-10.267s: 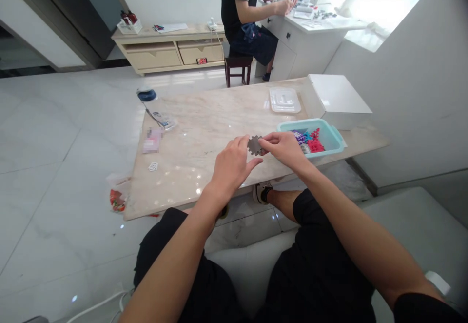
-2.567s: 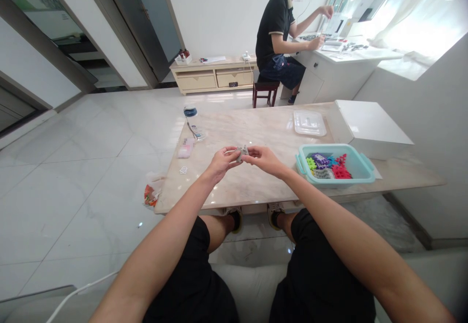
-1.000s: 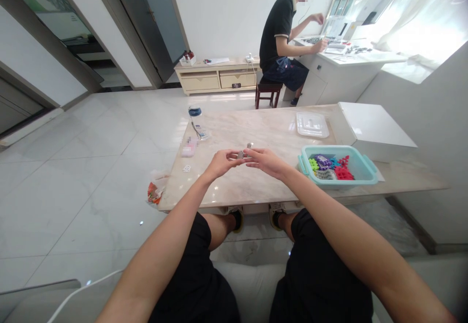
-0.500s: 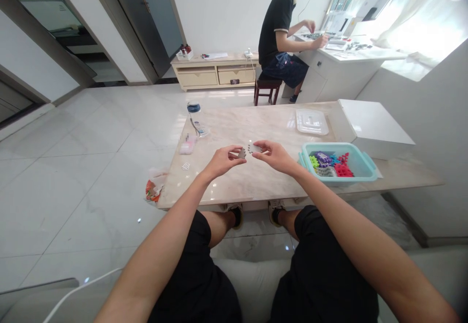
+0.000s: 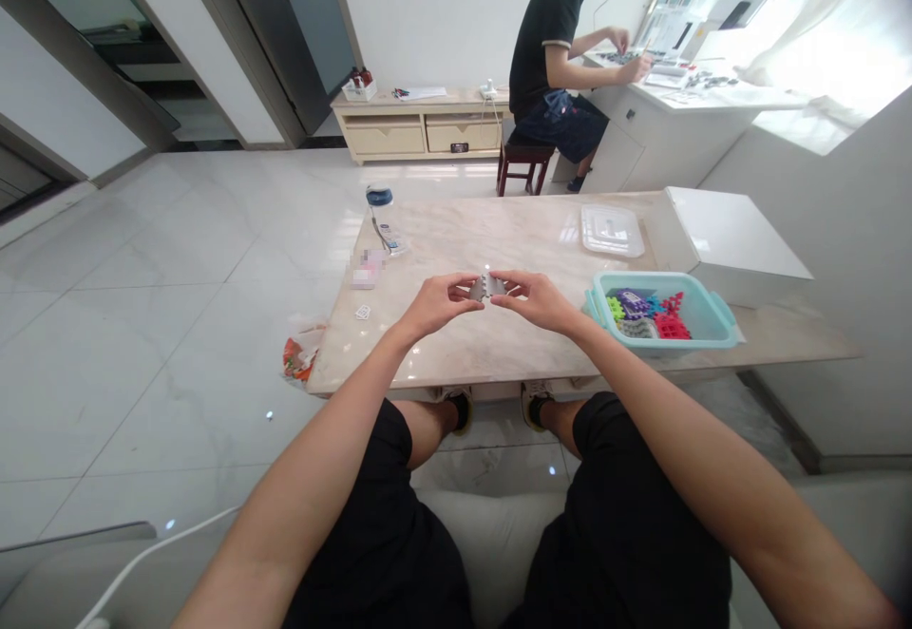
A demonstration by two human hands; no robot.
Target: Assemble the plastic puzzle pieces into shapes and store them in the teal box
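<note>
My left hand [image 5: 436, 304] and my right hand [image 5: 536, 299] are raised a little above the marble table [image 5: 456, 344], fingertips facing each other. Each pinches a small grey toothed puzzle piece [image 5: 486, 287]; the two pieces meet edge to edge between my thumbs and forefingers. To the right of my right hand stands a turquoise bin [image 5: 712, 311] with several purple, green, grey and red pieces [image 5: 641, 314] inside.
A clear lid [image 5: 611, 230] and a white box [image 5: 727, 241] lie at the table's far right. A bottle [image 5: 380, 200], cards and a pink packet [image 5: 365, 270] sit at the far left. Another person [image 5: 560, 40] sits on a stool at a white desk behind.
Half a second ago the two grey pieces were held slightly apart; my hands have moved together and the pieces now touch. The view has tilted a little.
</note>
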